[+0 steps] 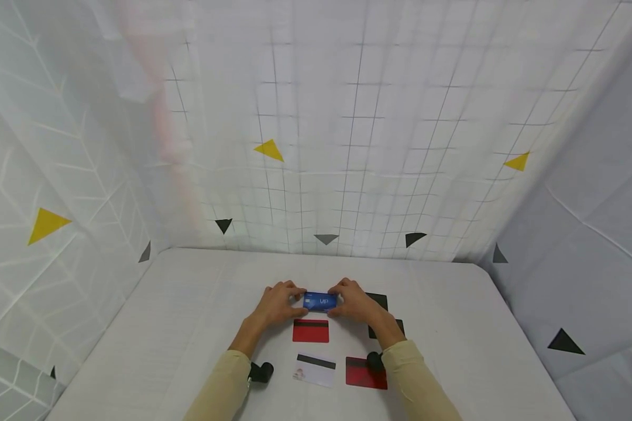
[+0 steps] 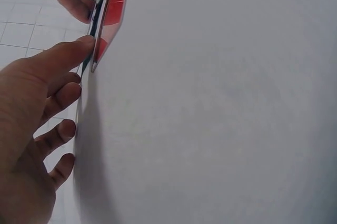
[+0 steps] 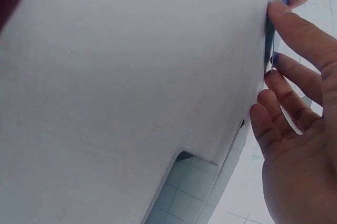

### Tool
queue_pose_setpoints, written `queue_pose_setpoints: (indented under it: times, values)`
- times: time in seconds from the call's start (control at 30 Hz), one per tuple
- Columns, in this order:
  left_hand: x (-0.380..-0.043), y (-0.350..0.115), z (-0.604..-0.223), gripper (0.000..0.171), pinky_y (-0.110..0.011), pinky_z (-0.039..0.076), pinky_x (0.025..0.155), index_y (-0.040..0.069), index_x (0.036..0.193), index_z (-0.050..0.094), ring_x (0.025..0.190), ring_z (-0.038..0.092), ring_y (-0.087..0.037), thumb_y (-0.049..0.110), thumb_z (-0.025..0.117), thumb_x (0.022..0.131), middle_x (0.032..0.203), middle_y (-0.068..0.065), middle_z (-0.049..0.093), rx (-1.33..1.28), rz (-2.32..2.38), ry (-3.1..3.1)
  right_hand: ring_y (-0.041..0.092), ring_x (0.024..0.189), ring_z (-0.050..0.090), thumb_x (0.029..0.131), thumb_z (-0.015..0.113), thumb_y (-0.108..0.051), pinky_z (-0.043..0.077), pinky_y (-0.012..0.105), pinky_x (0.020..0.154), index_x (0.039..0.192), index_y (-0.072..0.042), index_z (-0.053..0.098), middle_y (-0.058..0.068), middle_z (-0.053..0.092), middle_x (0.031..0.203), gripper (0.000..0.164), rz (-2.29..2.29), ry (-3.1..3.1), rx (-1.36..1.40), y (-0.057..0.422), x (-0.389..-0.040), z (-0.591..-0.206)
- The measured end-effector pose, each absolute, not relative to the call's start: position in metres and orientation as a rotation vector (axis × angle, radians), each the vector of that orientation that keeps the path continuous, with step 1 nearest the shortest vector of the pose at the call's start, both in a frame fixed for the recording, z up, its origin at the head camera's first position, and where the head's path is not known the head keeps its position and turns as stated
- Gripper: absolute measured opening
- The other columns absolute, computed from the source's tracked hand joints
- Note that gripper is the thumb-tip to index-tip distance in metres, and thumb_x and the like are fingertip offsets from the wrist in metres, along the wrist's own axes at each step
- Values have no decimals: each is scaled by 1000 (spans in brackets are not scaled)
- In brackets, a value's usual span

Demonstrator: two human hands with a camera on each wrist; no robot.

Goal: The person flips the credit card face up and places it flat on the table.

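A blue card marked VIP lies face up between both hands near the middle of the table. At its left edge, my left hand pinches it with thumb and fingertips. My right hand pinches the right edge the same way. The left wrist view shows the left thumb at the card's edge, seen nearly side-on, with a red card close by. In the right wrist view the right thumb presses at the card's near side, while the other fingers bend behind it.
Just nearer than the blue card is a red striped card. A white striped card and another red card lie closer to me. Two black cards, one farther and one nearer, are partly behind the right hand and forearm.
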State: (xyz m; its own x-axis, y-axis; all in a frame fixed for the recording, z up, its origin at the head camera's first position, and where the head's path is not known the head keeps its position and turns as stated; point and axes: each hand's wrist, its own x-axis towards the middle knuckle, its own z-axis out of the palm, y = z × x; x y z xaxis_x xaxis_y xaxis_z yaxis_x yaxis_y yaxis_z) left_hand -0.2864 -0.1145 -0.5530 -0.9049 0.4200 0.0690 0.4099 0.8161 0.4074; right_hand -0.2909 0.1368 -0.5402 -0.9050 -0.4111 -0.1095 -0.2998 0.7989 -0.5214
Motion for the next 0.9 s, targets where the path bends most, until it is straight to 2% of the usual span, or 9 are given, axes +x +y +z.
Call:
queue_pose_setpoints:
  times: [0.9]
  values:
    - [-284, -114, -550, 58, -46, 36, 89, 20, 130, 69, 100, 52, -16, 46, 83, 80, 102, 8, 60, 630, 730, 2939, 26, 119, 49, 79, 87, -32, 46, 47, 102, 128, -12, 68, 6, 56, 124, 56, -759, 2785, -554, 135, -289, -539]
